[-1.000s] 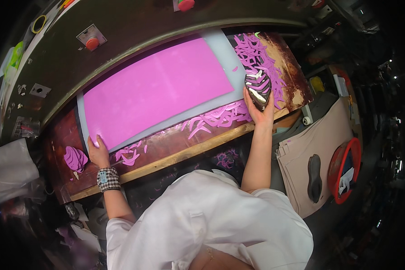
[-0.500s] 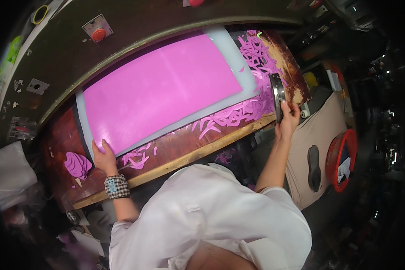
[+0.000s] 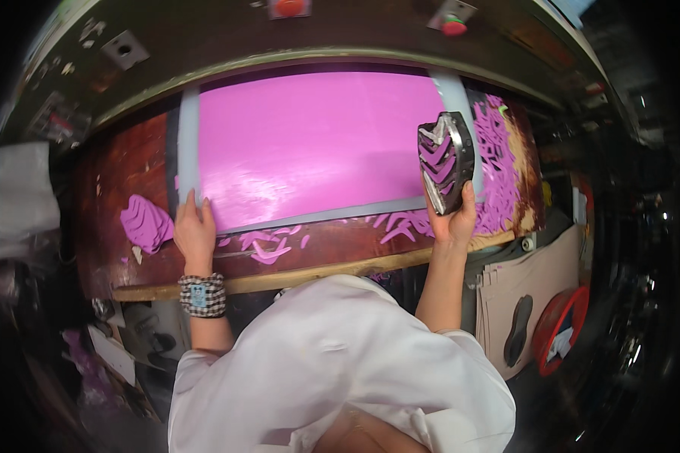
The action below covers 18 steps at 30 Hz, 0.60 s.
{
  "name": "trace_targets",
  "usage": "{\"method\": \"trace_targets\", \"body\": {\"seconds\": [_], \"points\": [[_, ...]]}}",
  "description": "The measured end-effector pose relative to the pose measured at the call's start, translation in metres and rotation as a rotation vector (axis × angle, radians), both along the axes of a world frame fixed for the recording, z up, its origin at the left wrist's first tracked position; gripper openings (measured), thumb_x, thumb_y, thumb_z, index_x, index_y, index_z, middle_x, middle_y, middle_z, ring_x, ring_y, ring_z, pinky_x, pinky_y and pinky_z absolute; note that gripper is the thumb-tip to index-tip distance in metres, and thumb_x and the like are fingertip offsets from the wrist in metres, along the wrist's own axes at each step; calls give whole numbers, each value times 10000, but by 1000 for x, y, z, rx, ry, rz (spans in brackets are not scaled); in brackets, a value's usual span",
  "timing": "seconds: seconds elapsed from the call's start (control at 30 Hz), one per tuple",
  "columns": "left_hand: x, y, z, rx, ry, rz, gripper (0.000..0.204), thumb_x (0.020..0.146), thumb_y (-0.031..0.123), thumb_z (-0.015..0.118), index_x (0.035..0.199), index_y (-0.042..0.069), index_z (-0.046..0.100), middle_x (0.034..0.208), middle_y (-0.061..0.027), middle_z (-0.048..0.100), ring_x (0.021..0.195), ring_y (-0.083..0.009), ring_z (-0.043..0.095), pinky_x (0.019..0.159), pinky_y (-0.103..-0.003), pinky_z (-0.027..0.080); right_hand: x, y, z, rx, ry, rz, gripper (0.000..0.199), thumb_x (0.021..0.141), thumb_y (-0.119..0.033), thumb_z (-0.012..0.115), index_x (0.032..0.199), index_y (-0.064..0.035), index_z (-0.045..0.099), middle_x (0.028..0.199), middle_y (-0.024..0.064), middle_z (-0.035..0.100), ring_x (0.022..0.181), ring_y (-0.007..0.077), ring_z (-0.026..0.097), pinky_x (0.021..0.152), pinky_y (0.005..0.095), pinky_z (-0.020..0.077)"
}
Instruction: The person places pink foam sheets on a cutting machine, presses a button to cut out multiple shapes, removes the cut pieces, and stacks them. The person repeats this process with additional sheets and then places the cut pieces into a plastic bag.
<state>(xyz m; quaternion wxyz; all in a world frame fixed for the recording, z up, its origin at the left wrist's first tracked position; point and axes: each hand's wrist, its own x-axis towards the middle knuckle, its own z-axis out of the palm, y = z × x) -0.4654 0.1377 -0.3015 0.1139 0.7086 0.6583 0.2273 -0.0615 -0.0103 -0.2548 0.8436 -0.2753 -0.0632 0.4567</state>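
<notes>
One die point(image 3: 464, 155), seemingly for positioning, held in right hand point(image 3: 452, 220) over pink sheet point(image 3: 317, 136) toward counter's point(image 3: 128, 166) right edge, with left hand point(image 3: 195, 232) loosely spread; best levelled next.

On the surface point(image 3: 132, 162), a board point(image 3: 190, 136) carries the sheet point(image 3: 317, 143). A stack of cut pieces point(image 3: 146, 225) lies left of the board, toward the surface's near left corner; offcuts point(image 3: 495, 177) lie between board and right edge, others along the near edge. The left fingers point(image 3: 190, 208) are at the board's near left corner; the right fingers point(image 3: 468, 198) hold the die point(image 3: 446, 162) over its right side.
</notes>
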Motion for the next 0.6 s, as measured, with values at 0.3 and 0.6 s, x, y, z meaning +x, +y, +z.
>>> {"method": "trace_targets", "body": {"seconds": [0.3,0.6], "points": [[128,-25,73,297,-693,-509,425,741,102,773,1122,-3,615,1055,-129,596,912,-252,616,780,-334,525,-129,55,5,-38,-10,410,389,957,-245,564,1266,-16,501,1196,105,600,1115,226,570,990,385,446],[108,-25,61,175,-781,-429,501,715,67,780,1158,-12,560,1025,-120,584,842,-193,624,732,-300,530,-162,61,3,-189,-10,452,334,958,-260,571,1183,-16,536,1128,95,614,1038,188,587,928,345,464]]}}
